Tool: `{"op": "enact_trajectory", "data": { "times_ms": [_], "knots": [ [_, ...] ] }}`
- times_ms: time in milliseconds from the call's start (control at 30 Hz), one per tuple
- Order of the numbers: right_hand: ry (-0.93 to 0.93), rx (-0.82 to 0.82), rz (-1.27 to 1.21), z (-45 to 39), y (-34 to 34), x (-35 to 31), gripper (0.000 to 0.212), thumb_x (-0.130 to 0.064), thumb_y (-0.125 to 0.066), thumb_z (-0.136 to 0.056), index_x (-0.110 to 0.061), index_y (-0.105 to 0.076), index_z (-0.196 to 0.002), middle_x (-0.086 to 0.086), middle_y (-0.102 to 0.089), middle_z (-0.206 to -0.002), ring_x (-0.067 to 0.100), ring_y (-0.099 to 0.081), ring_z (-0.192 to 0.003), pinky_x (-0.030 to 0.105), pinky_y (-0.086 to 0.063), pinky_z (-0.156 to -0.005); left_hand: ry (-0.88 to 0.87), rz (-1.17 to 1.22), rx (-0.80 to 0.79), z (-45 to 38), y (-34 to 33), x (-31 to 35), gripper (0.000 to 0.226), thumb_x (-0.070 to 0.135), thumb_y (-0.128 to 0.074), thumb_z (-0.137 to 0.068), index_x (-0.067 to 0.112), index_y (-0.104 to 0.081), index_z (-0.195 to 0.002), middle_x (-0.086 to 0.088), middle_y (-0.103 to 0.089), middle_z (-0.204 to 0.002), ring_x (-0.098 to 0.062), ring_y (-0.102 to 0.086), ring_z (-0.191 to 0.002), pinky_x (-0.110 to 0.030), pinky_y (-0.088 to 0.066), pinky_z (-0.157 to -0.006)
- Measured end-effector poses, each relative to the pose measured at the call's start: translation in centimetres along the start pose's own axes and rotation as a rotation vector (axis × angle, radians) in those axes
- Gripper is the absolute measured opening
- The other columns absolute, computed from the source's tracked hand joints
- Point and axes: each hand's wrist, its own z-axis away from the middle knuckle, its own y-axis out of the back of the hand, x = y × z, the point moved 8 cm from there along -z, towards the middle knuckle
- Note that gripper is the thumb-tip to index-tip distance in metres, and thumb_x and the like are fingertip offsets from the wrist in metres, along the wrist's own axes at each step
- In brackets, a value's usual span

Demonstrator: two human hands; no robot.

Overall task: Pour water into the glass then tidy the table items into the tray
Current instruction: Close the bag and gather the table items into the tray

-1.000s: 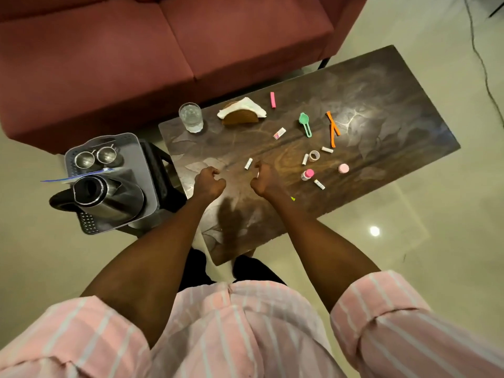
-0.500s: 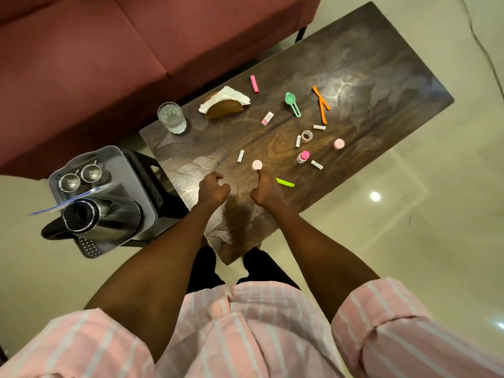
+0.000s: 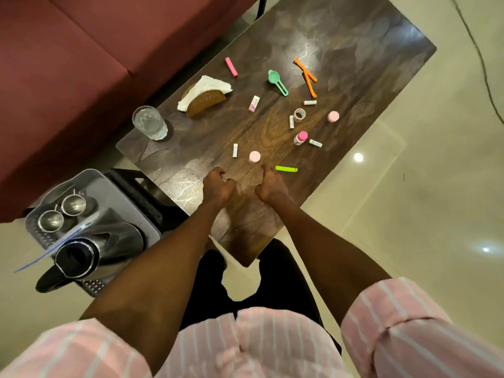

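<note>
Fingers curled, my left hand (image 3: 218,184) and right hand (image 3: 270,184) rest empty on the tabletop (image 3: 354,50), near the pink cap (image 3: 254,156) and green clip (image 3: 286,168).

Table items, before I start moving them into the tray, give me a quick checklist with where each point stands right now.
1. Glass holds water: ok.
2. Tray has bare floor free: ok, though the kettle and two steel cups take up much of it.
3. Left hand empty: cannot tell, fingers curled.
4. Right hand empty: cannot tell.
5. Nearest pieces, pink cap and green clip, lie unobstructed: ok.
</note>
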Motion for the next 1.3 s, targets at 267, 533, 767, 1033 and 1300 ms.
{"op": "enact_trajectory", "data": {
  "times_ms": [267, 533, 767, 1033, 1300],
  "knots": [
    [0.045, 0.046, 0.070, -7.0, -2.1, 1.1, 0.071, -0.013, -0.058, -0.090, -0.017, -0.027, -0.154, 0.016, -0.042, -0.142, 0.039, -0.046, -0.129, 0.051, -0.043, -0.104, 0.008, -0.067, 0.088, -7.0, -2.6, 0.1, 0.030, 0.021, -0.064, -0.090, 0.005, -0.060, -0.115, -0.016, -0.066, -0.111, -0.033, -0.061, -0.105, -0.037, -0.048, -0.084],
    [0.201, 0.144, 0.230, -13.1, -4.6, 2.4, 0.059, -0.029, -0.054, -0.098, -0.027, -0.032, -0.153, 0.011, -0.042, -0.135, 0.030, -0.045, -0.124, 0.045, -0.046, -0.099, 0.010, -0.194, 0.118, -12.7, -7.6, -1.4, 0.043, 0.038, -0.065, -0.089, 0.010, -0.050, -0.118, -0.012, -0.052, -0.124, -0.034, -0.055, -0.111, -0.043, -0.047, -0.088],
    [0.240, 0.173, 0.194, -14.8, -4.2, 3.2, 0.050, -0.015, -0.049, -0.098, -0.027, -0.042, -0.147, 0.009, -0.046, -0.130, 0.029, -0.046, -0.122, 0.041, -0.045, -0.098, 0.023, -0.205, 0.210, -13.4, -9.5, -1.6, 0.028, 0.029, -0.059, -0.094, 0.010, -0.051, -0.113, -0.013, -0.056, -0.116, -0.035, -0.057, -0.103, -0.045, -0.047, -0.080],
    [0.245, 0.190, 0.068, -15.3, -2.9, 3.1, 0.043, -0.011, -0.055, -0.090, -0.017, -0.052, -0.132, 0.012, -0.049, -0.120, 0.034, -0.051, -0.112, 0.044, -0.045, -0.094, 0.050, -0.029, 0.299, -13.7, -9.0, -2.0, 0.013, 0.017, -0.060, -0.090, 0.007, -0.056, -0.096, -0.011, -0.061, -0.100, -0.026, -0.056, -0.087, -0.031, -0.038, -0.070],
    [0.274, 0.215, -0.073, -16.3, -1.4, 0.3, 0.043, -0.017, -0.063, -0.090, -0.017, -0.054, -0.133, 0.013, -0.052, -0.118, 0.033, -0.054, -0.109, 0.040, -0.047, -0.090, 0.355, 0.607, 0.295, -14.2, -7.7, -3.7, 0.015, 0.003, -0.069, -0.080, 0.013, -0.058, -0.074, -0.004, -0.068, -0.074, -0.017, -0.069, -0.065, -0.030, -0.056, -0.065]
  ]
}}
